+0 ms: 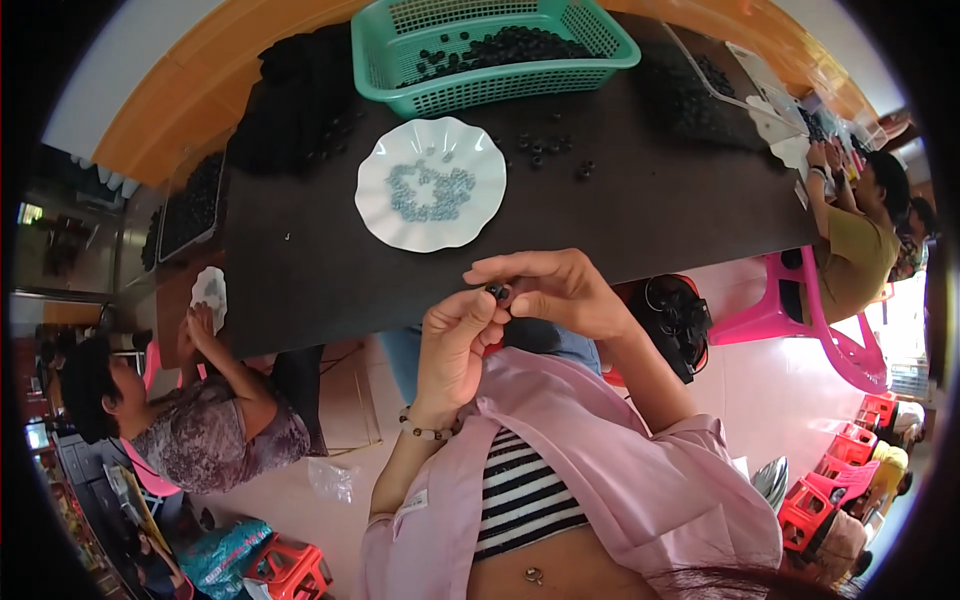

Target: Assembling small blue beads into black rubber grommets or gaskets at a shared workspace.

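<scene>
My left hand (460, 345) pinches a small round black plastic piece (497, 292) between thumb and fingers, just off the near edge of the table. Close against it from the right comes my right hand (575, 295). Its fingers stretch over the piece, apart from the thumb, whose tip is beside or touching it; I cannot tell which. Beyond my hands, a white scalloped plate (375, 215) holds many small clear bluish beads (450, 190). More black pieces (540, 150) lie loose to the right of the plate.
A green plastic basket (500, 77) of black pieces stands at the far side of the dark table (300, 270). Black cloth (290, 110) lies at its left. People sit at left (215, 430) and right (860, 240), one by a pink chair (770, 300). A black bag (670, 320) is beside me.
</scene>
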### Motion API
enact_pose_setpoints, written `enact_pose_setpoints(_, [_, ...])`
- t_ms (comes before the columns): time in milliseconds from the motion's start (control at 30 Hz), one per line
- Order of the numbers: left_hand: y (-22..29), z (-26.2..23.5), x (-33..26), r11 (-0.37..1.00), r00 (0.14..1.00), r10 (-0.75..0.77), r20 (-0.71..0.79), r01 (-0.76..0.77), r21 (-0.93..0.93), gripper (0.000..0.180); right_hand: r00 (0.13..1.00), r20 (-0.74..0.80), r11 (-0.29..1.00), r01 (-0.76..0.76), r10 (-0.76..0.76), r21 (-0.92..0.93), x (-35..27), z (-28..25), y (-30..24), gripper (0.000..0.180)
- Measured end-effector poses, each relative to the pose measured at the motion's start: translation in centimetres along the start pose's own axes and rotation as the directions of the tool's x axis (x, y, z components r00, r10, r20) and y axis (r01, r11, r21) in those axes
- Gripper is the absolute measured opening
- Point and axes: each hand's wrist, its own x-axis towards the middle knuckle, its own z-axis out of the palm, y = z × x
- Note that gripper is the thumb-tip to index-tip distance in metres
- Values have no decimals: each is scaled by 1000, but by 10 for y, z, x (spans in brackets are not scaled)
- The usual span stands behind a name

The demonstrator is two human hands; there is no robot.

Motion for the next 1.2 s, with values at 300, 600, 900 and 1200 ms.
enact_pose_setpoints(300, [-3,-4,-2,998,999,34,9,-34,43,19,998,50,999,49,-49,2,3,1,4,33])
enact_pose_setpoints(600, [-2,2,-4,971,992,128,-11,-123,205,22,993,68,995,100,-99,-4,4,-3,6,30])
enact_pose_setpoints(900, [-4,5,-3,965,995,95,-1,-92,245,20,989,56,988,140,-137,-60,1,-8,10,29])
enact_pose_setpoints(1200, [-6,-1,2,996,999,-36,25,34,84,23,990,-74,978,101,-116,-182,0,-20,-11,25])
